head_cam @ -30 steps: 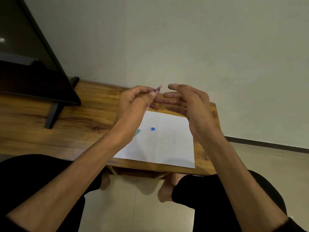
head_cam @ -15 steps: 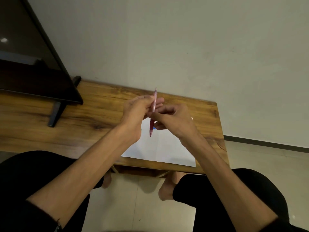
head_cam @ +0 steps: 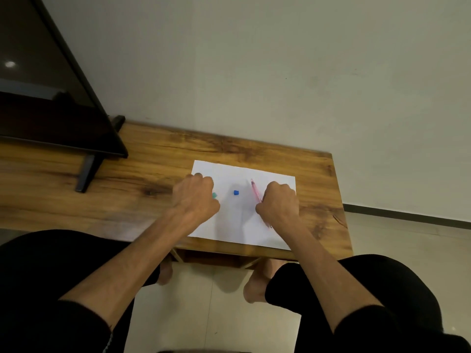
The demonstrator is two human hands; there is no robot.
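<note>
While the right hand (head_cam: pixel 276 202) rests knuckles-up on the right part of the sheet of paper (head_cam: pixel 237 225), its fingers are curled round a pink pen (head_cam: pixel 255 191), which slants low over the sheet, one end pointing toward the far edge and the other showing under the wrist. The left hand (head_cam: pixel 195 196) sits over the sheet's left edge, fingers bent under; a teal piece (head_cam: pixel 214 195) peeks out at its inner side, and whether the hand grips it cannot be told. Between the two hands, apart from both, a small blue cube (head_cam: pixel 236 192) lies on the white. The right knuckles come near the sheet's right edge, with a strip of bare wood beyond before the table (head_cam: pixel 153 174) ends. The sheet's near edge lies just short of the table's near edge. Left of the left hand the wood runs open up to the foot (head_cam: pixel 88 171) of a dark screen (head_cam: pixel 51 110)
</note>
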